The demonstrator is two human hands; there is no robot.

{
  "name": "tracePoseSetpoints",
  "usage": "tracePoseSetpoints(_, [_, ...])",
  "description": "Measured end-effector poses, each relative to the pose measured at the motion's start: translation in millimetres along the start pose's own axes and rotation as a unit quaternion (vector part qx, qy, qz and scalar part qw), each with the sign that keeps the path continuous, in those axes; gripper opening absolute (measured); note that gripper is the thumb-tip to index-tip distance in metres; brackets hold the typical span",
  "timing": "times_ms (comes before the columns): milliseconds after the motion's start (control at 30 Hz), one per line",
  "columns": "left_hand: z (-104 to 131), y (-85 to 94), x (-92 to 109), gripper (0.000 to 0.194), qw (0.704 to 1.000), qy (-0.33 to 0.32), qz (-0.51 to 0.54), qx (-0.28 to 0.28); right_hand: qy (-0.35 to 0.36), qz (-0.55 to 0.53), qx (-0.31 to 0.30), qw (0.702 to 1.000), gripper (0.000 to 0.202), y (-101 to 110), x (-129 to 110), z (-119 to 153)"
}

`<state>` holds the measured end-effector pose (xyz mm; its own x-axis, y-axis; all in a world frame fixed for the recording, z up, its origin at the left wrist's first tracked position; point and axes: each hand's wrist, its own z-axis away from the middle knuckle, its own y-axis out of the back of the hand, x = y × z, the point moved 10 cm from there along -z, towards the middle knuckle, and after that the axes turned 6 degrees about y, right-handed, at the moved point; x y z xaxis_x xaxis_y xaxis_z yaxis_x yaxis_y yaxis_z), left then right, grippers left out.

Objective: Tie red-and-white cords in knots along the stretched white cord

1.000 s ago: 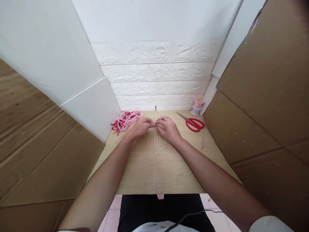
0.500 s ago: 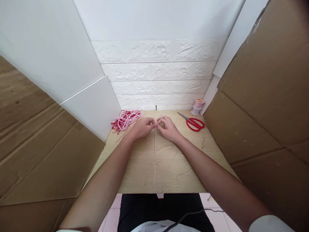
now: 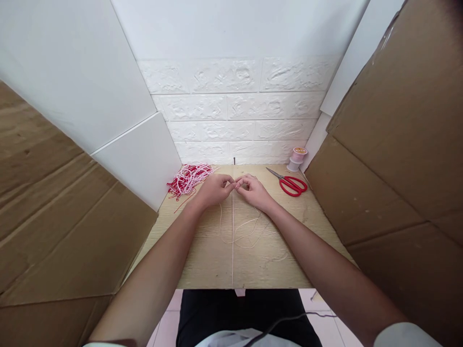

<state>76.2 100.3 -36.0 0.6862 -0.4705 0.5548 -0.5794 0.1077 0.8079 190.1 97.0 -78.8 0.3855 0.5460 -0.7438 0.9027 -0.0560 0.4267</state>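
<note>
Pinching: left hand [image 3: 216,190] and right hand [image 3: 252,193] meet over the taut cord [image 3: 233,250], fingertips nearly touching.
Left grip: thumb and index together, clamped on the pale thread [image 3: 221,224]; strand at the tips too small to see.
Right grip: thumb and index tips together on same thread, fingers bent in a ring.
Thread: slack loops on the surface [image 3: 202,265] below both hands, crossing the cord.
Cord: runs straight from near the nail [image 3: 234,161] at the wall to the front edge.
Tangle: red and pale-pink strands [image 3: 190,179], back left.
Scissors [image 3: 283,179]: red handles, back right.
Pink spool [image 3: 299,155]: behind scissors, near wall.
</note>
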Motion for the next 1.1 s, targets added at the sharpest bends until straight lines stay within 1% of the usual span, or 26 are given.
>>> tracePoseSetpoints(167, [0.7,3.4,4.0,0.029,1.000,-0.010,-0.004,0.029,-0.024,-0.015,0.011,1.000,0.012,2.0,6.2,0.0])
tracePoseSetpoints(267, [0.3,3.7,1.3,0.029,0.999,0.006,0.011,0.034,-0.027,-0.014,0.015,0.999,0.010,3.2,5.3,-0.1])
tracePoseSetpoints(400, [-1.2,3.4,-4.1,0.029,0.998,0.030,0.032,0.038,-0.017,0.016,0.016,1.000,0.005,6.0,-2.9,-0.4])
tracePoseSetpoints(500, [-2.9,-1.7,-8.1,0.029,0.996,0.051,0.070,0.015,0.000,0.048,0.023,0.999,0.004,9.5,-10.3,-0.3])
tracePoseSetpoints(567, [-3.5,-6.0,-11.2,0.028,0.992,0.073,0.107,-0.008,0.010,0.068,0.025,0.997,0.003,11.1,-13.5,-0.1])
tracePoseSetpoints(633, [-3.5,-7.6,-12.8,0.028,0.986,0.090,0.141,-0.018,0.020,0.085,0.030,0.996,0.004,12.8,-16.1,0.1])
tracePoseSetpoints(800, [-2.2,-6.2,-16.5,0.024,0.974,0.125,0.191,-0.015,0.041,0.103,0.052,0.993,0.006,19.0,-23.6,0.7])
tracePoseSetpoints(967, [-1.6,-7.5,-23.9,0.023,0.964,0.153,0.218,-0.010,0.054,0.113,0.042,0.991,0.003,18.2,-29.5,1.4])
tracePoseSetpoints(1100, [-1.5,-9.6,-29.4,0.024,0.960,0.168,0.225,-0.013,0.050,0.121,0.040,0.991,0.006,17.4,-28.4,1.7])
